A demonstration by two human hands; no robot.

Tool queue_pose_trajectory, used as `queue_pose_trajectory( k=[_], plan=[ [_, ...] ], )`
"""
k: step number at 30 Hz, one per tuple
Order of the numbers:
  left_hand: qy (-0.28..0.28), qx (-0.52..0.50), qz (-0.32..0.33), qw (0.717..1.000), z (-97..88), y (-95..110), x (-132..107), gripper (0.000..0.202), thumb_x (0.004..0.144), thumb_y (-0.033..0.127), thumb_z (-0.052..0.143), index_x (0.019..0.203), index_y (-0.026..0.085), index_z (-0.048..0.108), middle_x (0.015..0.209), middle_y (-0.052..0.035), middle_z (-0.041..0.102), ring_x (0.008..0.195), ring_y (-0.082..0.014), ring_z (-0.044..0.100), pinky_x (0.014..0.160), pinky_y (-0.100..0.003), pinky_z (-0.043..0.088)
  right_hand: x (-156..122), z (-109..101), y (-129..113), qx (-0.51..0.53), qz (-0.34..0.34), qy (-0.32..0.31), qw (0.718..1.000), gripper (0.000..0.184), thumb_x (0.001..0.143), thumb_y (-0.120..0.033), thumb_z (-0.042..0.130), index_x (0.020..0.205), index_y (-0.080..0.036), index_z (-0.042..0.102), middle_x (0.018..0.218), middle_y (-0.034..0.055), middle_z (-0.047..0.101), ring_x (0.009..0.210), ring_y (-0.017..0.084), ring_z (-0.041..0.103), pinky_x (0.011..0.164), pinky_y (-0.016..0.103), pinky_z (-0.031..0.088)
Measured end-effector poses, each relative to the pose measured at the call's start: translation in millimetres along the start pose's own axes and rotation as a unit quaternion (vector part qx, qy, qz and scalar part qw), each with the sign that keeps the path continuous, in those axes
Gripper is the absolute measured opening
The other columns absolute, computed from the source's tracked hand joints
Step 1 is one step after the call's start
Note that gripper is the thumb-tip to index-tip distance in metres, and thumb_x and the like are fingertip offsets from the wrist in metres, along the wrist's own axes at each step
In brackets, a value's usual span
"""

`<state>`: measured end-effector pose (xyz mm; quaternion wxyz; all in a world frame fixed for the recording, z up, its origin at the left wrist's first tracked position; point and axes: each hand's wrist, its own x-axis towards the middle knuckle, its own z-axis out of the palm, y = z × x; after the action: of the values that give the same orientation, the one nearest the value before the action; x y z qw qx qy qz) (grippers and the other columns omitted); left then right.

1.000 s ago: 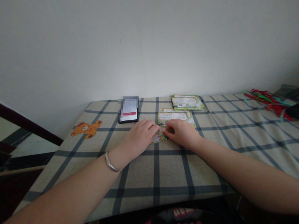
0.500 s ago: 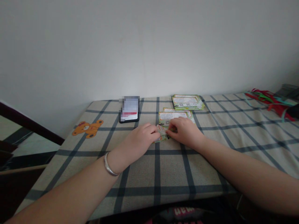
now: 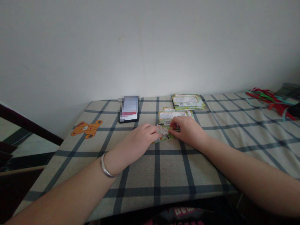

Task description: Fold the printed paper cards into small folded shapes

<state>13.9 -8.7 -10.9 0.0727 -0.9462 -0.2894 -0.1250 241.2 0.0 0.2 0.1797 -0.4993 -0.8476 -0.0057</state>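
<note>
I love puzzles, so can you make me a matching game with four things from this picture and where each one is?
Things
1. Silver metal bangle
2. Flat orange bear figure
3. Black-edged rectangular phone
4. Green-and-white printed paper

Places
A. Close to the pale wall, screen facing up
B. Between the left hand and the right hand
C. Around the left wrist
D. Near the left edge of the checked tablecloth

Right pairs: 1-C, 2-D, 3-A, 4-B
</note>
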Motion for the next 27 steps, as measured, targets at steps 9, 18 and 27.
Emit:
queue_pose_trajectory(
  k=[9, 18, 27],
  plan=[
    [0.007, 0.017, -0.009, 1.000, 0.8, 1.5, 2.9, 0.014, 0.091, 0.014, 0.054, 0.100, 0.017, 0.064, 0.098, -0.0057, 0.061, 0.094, -0.0215, 0.053, 0.081, -0.036, 0.049, -2.9, 2.7, -1.0, 0.003, -0.208, 0.002, 0.978, 0.029, 0.085, -0.008, 0.052, 0.098, -0.025, 0.072, 0.086, 0.0021, 0.069, 0.083, 0.018, 0.054, 0.075, 0.031, 0.042],
    [-0.002, 0.043, -0.019, 0.999, -0.7, 2.4, 2.8, 0.010, 0.091, 0.017, 0.055, 0.093, 0.018, 0.064, 0.094, -0.0045, 0.059, 0.089, -0.0195, 0.052, 0.077, -0.034, 0.048, -3.8, -1.9, -8.2, -0.102, -0.216, -0.027, 0.971, 0.015, 0.087, -0.016, 0.058, 0.089, -0.023, 0.070, 0.086, 0.0014, 0.068, 0.081, 0.020, 0.058, 0.068, 0.033, 0.040],
    [-0.019, 0.065, -0.029, 0.997, -8.1, 3.2, -1.1, 0.009, 0.091, 0.021, 0.057, 0.087, 0.019, 0.064, 0.088, -0.0039, 0.059, 0.087, -0.0217, 0.053, 0.072, -0.036, 0.045, -6.5, -7.9, -2.1, -0.091, -0.167, -0.039, 0.981, 0.017, 0.083, -0.012, 0.057, 0.082, -0.021, 0.071, 0.087, 0.0005, 0.071, 0.076, 0.017, 0.062, 0.065, 0.030, 0.041]
  ],
)
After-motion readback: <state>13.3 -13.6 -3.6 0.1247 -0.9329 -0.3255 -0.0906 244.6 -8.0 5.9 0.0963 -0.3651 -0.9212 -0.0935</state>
